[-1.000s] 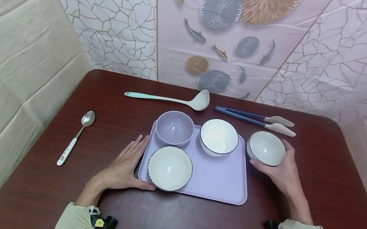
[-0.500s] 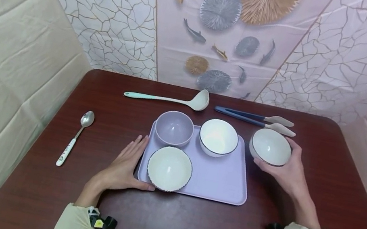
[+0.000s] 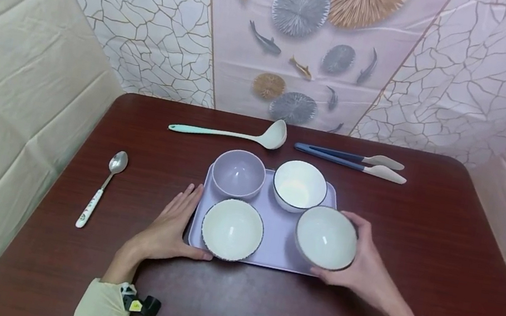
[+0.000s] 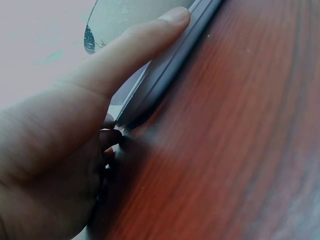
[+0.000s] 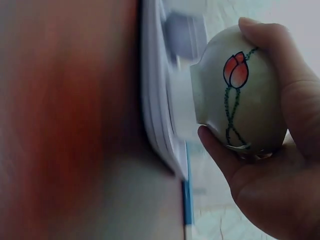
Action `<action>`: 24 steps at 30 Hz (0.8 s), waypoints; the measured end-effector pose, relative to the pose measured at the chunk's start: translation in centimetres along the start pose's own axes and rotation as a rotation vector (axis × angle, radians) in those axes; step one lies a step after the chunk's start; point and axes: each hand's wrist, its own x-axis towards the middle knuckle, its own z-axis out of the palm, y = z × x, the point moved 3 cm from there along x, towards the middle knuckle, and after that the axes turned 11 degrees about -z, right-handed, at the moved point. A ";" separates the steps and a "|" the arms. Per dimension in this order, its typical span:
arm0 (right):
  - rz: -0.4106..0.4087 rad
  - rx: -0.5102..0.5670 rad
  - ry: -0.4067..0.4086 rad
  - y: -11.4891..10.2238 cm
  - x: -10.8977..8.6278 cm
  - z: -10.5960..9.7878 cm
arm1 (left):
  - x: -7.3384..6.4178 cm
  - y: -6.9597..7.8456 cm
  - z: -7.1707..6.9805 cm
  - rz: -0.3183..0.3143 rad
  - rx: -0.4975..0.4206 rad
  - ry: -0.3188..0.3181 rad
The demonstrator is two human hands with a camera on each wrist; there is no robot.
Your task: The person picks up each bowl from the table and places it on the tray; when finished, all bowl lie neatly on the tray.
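Observation:
My right hand grips a white bowl by its right side, over the front right part of the lilac tray. The right wrist view shows a red flower bud painted on this bowl, tilted and apart from the tray. Along the tray's left edge rests my left hand, its fingers straight and its thumb at the front rim, by a bowl with a dark patterned rim. Behind stand a purple bowl and a white, dark-rimmed bowl, both on the tray.
A ladle with a mint handle and blue tongs with pale tips lie along the table's back. To the left lies a metal spoon with a white handle. Patterned cloth hangs behind the dark wooden table.
My right hand has brought the white bowl from the table right of the tray, leftward and nearer, to above the tray's front right. The left hand stays in place.

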 end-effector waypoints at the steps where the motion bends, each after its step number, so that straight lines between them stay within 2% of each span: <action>1: -0.009 0.002 -0.018 -0.4 -0.1 0.6 | 0.0 0.0 0.0 0.000 -0.001 0.001; 4: -0.019 -0.004 -0.066 -1.1 -0.3 2.1 | 0.1 -0.1 0.1 0.003 -0.002 0.004; 8: -0.017 -0.016 -0.087 -1.8 -0.1 3.5 | 0.3 0.0 0.2 0.002 0.004 -0.002; 16: -0.011 -0.011 -0.077 -4.5 0.6 3.8 | 0.4 0.3 0.2 -0.007 -0.002 -0.020; 18: -0.011 -0.006 -0.072 -4.3 0.6 3.9 | 0.4 0.3 0.2 -0.009 -0.003 -0.020; 23: -0.010 -0.004 -0.079 -1.5 0.2 4.4 | 0.4 0.3 0.2 -0.009 -0.005 -0.019; 24: -0.004 0.000 -0.085 -1.6 0.2 4.3 | 0.4 0.3 0.2 -0.009 -0.006 -0.019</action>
